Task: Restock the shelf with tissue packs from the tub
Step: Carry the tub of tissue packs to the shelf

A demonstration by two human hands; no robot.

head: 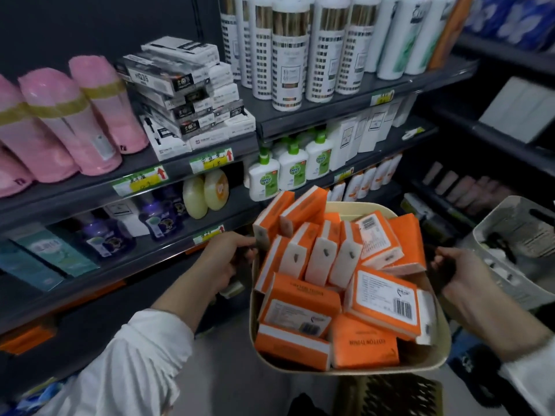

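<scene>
Between the two hands, a cream tub (354,210) heaped with orange tissue packs (381,298) is held up.
Beyond the left hand (226,259) runs the dark shelf (156,253), stocked with bottles; that hand's fingers curl round the tub's left edge, gripping it. At the opposite edge the right hand (459,274) is clenched round a dark handle, and just past it sits a grey basket (516,211).

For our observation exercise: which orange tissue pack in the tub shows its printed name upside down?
The tissue pack at the tub's near edge, right of centre, partly under the barcode-labelled pack. Others show labels, white ends or upright print.
</scene>
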